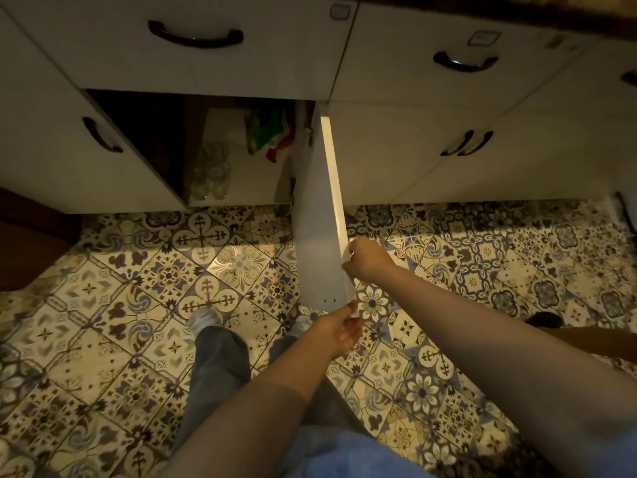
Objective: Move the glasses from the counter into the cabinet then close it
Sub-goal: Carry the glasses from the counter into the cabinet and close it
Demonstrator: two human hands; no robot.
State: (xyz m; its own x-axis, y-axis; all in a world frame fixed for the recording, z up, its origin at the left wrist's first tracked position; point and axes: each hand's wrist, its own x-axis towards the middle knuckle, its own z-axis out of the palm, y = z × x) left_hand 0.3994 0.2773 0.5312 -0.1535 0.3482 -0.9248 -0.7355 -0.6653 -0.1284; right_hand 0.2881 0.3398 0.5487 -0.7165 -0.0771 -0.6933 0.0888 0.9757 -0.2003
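Observation:
The lower cabinet (241, 194) stands open, and its white door (317, 236) swings out toward me, seen edge-on. Several clear glasses (211, 170) stand in a cluster on the cabinet's white shelf, at the front left. My right hand (365, 258) grips the door's top edge near its outer end. My left hand (339, 331) holds the door's outer corner from below, fingers curled round it. No glass is in either hand.
A green and red bag (267, 132) lies deeper in the cabinet on the right. Closed doors and drawers with black handles (194, 36) flank the opening. My shoes (205, 320) and legs stand on patterned floor tiles just left of the door.

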